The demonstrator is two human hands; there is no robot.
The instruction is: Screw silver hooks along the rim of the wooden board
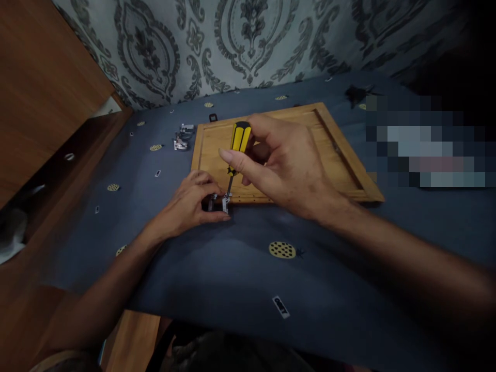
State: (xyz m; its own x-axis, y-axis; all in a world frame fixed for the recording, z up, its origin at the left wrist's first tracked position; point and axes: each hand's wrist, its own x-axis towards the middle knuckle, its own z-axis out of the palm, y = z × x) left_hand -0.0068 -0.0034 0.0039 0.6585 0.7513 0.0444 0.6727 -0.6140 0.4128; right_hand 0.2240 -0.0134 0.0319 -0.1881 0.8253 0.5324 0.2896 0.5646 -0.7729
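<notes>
A yellow and black screwdriver (pixel 239 140) is gripped in my right hand (pixel 287 160), its shaft slanting down to a metal hinge (pixel 225 203). The hinge sits at the near edge of a framed wooden panel (pixel 294 192), close to its left corner. My left hand (pixel 194 201) closes around the hinge, thumb on the near side and fingers over the panel's edge. Small dark holes run along that edge to the right of the hinge. The screwdriver's tip meets the hinge, but the screw itself is too small to make out.
More metal hinges (pixel 182 138) lie left of the panel on the blue sheet (pixel 217 274). A small black piece (pixel 213 118) rests behind the panel. At left stands a wooden cabinet (pixel 46 93); a patterned curtain (pixel 248 41) hangs behind. A blurred patch covers the right side.
</notes>
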